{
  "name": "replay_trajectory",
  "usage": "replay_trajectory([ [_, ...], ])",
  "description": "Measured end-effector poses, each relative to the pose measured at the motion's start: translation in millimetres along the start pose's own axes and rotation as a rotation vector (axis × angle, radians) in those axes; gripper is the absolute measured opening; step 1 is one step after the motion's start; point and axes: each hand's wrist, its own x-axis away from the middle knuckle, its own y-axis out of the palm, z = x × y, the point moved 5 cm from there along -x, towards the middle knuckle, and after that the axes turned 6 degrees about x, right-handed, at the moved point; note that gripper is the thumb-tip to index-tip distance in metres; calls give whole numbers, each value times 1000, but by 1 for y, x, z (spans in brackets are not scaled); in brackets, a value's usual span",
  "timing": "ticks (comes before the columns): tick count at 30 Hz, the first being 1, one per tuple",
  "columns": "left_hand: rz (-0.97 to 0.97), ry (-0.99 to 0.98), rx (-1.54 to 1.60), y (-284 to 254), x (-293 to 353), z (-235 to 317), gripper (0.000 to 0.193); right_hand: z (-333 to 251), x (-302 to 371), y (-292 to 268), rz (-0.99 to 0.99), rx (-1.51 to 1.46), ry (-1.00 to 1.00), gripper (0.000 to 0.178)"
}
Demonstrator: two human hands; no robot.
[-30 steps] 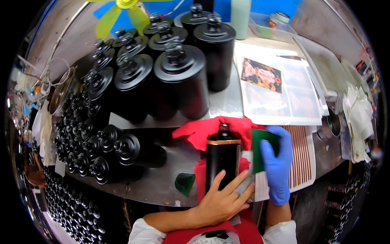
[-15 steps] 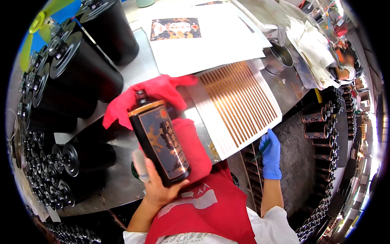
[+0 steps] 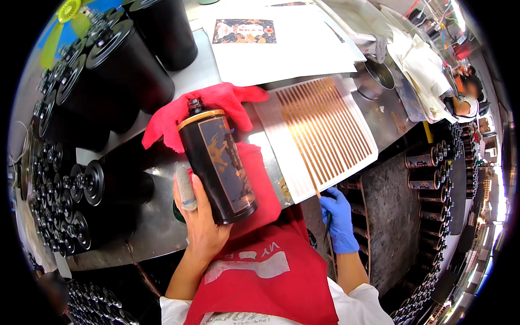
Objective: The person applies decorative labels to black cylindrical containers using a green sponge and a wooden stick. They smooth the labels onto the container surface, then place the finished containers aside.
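Right hand (image 3: 338,219) has moved to the near edge of the sheet (image 3: 284,157); its fingers appear to pinch a strip (image 3: 312,181), seemingly part-lifted; left hand (image 3: 205,230) grasps the bottle (image 3: 216,162), just right of its fingers.

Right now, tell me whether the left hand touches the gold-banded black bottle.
Touching. The head view shows the left hand against the lower end of the gold-banded black bottle, with no gap.

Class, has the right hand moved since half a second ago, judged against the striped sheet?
Yes: the right hand has moved left along the near edge of the striped sheet, toward its bottom corner.
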Motion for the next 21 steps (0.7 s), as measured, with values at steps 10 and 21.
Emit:
replay_trajectory([
  [10, -70, 373, 432, -15, -14, 75, 57, -122, 94, 34, -535, 288, -347, 35],
  [21, -794, -129, 1371, 8, -11, 84, 23, -169, 95, 73, -949, 156, -136, 13],
])
